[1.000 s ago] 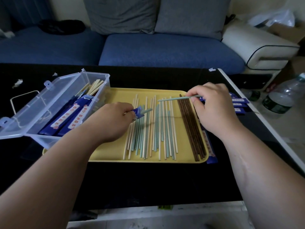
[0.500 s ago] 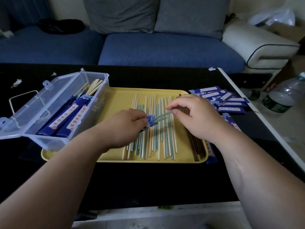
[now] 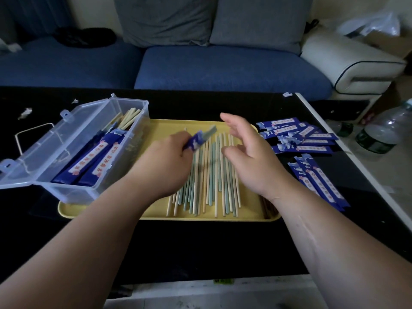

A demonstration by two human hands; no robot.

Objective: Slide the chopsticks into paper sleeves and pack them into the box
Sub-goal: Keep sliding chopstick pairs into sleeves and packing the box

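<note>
Centre of frame: left hand [image 3: 169,161] grips a blue sleeve [image 3: 195,141], fingers curled round its lower part. Green chopsticks [image 3: 210,131] poke out of the sleeve's upper end, which is angled toward upper right. This area is blurred, so whether one stick or two is inside cannot be told.

Right hand [image 3: 247,157] hovers just beside the sleeve, over the tray [image 3: 156,210]. Its fingers are loose and spread and hold nothing.

Box [image 3: 73,134] stands open at left of frame with its near end on the tray's left edge. Packed pairs [image 3: 93,161] lie lengthwise inside. Loose sticks [image 3: 205,186] lie in a row on the tray; empty sleeves [image 3: 298,136] are at right, off the tray.

Judged step: finish seating, then transfer to the box.

Notes for doing it well:
- Check both sticks are in and the tips are level before letting go.
- Hold the sleeve mid-length, lightly; squeezing paper flat would likely jam the sticks.
- Push the exposed ends with the free right hand along the sleeve's axis, not across it.
- Lay the pair parallel to those already packed, same end forward.
- Lift clear of the loose row to avoid scattering it.
</note>
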